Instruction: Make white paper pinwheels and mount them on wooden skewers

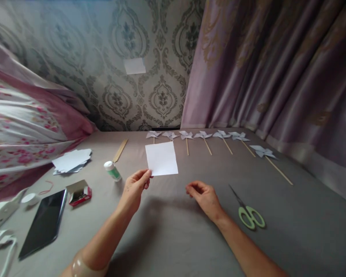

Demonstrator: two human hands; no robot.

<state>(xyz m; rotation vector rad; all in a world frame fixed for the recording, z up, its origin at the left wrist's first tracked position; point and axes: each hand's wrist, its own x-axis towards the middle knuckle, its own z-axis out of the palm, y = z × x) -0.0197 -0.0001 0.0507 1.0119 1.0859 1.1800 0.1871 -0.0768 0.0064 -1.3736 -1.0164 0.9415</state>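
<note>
My left hand (137, 188) pinches the lower left corner of a square sheet of white paper (162, 158) between thumb and fingers, holding it up above the table. To the right of the paper, my right hand (204, 198) hovers over the table with its fingers curled in and nothing visible in them. Green-handled scissors (246, 213) lie to the right of that hand, blades pointing away. Several paper pinwheels on sticks, one of them a white pinwheel (203, 135), lie in a row along the far side, one partly behind the paper.
On the left are a stack of paper (72, 161), wooden sticks (120, 151), an upright glue stick (112, 171), an open red box (80, 193), a dark phone (44, 221), a white round cap (29, 199) and a power strip (1, 215). Curtains (248, 69) hang at the right.
</note>
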